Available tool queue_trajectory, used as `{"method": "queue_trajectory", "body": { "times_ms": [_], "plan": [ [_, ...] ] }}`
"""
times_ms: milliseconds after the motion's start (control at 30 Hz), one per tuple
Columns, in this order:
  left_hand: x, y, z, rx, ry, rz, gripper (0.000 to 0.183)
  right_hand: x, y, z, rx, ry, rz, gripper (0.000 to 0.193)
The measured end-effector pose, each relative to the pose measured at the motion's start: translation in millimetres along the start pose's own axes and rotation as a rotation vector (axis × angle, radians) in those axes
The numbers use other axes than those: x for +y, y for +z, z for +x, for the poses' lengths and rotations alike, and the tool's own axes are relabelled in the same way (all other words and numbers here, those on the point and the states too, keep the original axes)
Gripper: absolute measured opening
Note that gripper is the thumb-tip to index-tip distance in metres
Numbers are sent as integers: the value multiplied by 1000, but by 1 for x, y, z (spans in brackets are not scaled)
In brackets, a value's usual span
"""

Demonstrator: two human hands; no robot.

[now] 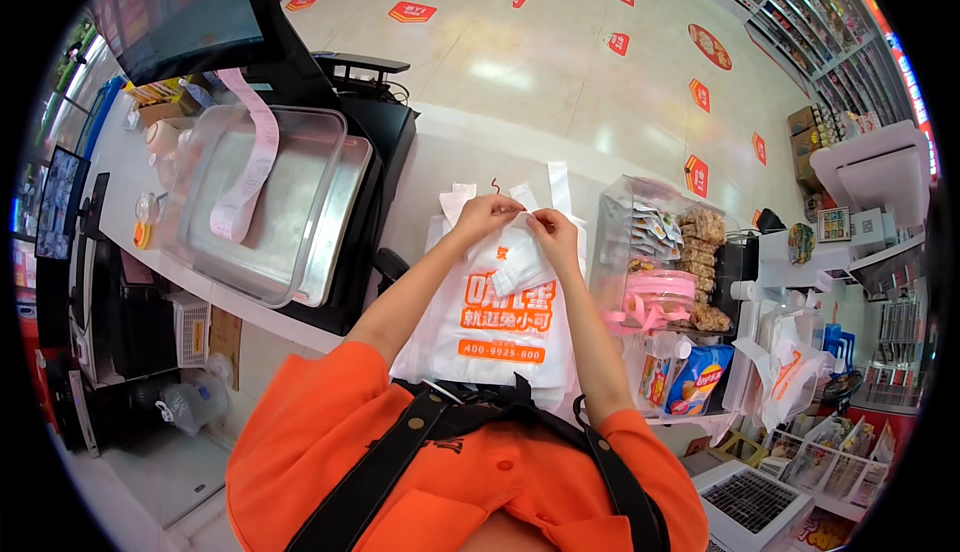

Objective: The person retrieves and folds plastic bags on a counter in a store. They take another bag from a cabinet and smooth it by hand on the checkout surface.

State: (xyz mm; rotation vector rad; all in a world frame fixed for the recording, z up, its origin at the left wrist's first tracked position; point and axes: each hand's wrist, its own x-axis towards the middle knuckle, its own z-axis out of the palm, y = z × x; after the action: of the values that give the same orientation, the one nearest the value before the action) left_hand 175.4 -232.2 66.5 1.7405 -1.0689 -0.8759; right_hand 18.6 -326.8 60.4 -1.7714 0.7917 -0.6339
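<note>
White plastic shopping bags (pixel 447 337) with orange print lie flat in a stack on the counter in front of me. Over the upper part of the stack, a crumpled white plastic bag (pixel 521 264) hangs bunched between my hands. My left hand (pixel 486 219) pinches its top edge, fingers closed. Close beside it, my right hand (pixel 556 237) pinches the same edge, its fingertips almost meeting the left ones. Loose bag handles spread beyond the hands, and a thin reddish hook (pixel 495 186) sticks up there. The exact grip under the fingertips is hidden.
On the left stand a clear plastic tub (pixel 325 167) with a curling receipt strip (pixel 262 147), a metal tray (pixel 340 222) and a monitor (pixel 180 12). To the right are a clear snack bin (pixel 612 242), pink-lidded tubs (pixel 660 297) and a blue chip bag (pixel 700 380).
</note>
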Motion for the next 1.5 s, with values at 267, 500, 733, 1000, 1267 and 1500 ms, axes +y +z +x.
{"method": "queue_trajectory", "body": {
  "times_ms": [267,500,733,1000,1267,1500],
  "plan": [
    [-19,-6,12,-39,-21,74,22,-18,16,17,93,95,-32,17],
    [-12,-8,10,-61,-27,-29,25,-7,15,23,55,240,122,16],
    [-7,-9,12,-101,-190,-154,25,6,12,32,-38,406,243,12],
    [2,4,3,56,8,93,30,3,37,15,289,-257,-284,7],
    [-5,20,-5,266,105,426,24,-10,24,12,-23,-157,-484,16],
    [13,28,-10,363,276,642,23,-31,8,17,-121,-56,-575,30]
  ]
}}
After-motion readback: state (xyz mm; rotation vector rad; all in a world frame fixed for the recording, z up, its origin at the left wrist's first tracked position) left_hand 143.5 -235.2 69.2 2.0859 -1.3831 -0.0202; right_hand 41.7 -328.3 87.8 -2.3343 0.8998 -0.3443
